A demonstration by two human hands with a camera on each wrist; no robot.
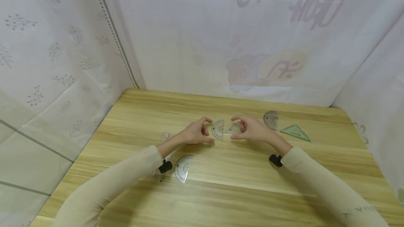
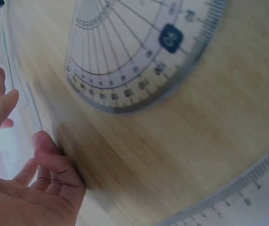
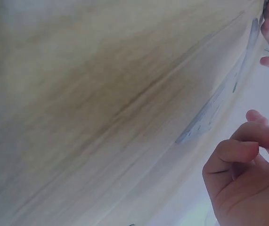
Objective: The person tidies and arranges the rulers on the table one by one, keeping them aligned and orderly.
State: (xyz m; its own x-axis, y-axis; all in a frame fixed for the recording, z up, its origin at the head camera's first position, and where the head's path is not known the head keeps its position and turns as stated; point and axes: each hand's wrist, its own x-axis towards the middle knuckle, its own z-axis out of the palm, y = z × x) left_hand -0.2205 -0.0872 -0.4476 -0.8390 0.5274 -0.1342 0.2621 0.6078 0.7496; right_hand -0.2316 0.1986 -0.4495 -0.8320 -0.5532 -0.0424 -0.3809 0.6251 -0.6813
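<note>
My left hand [image 1: 197,132] is just left of a clear protractor [image 1: 217,130], its thumb and fingers bent and apart with nothing between them. Facing it, my right hand [image 1: 252,129] curves over the right end of a clear set square [image 1: 233,129], partly hiding it; whether it touches is unclear. Protractor and set square lie side by side, a small gap between them. Under my left wrist lies a clear ruler [image 1: 165,137], partly covered by the arm. Another clear protractor [image 1: 183,169] rests beside it, large in the left wrist view [image 2: 120,80].
Right of my right hand lie a greyish protractor [image 1: 270,119] and a green set square [image 1: 295,132]. Everything sits on a wooden table [image 1: 227,192]. Printed curtains [image 1: 189,45] enclose its back and sides. Black wrist cameras [image 1: 165,166] hang beneath both wrists.
</note>
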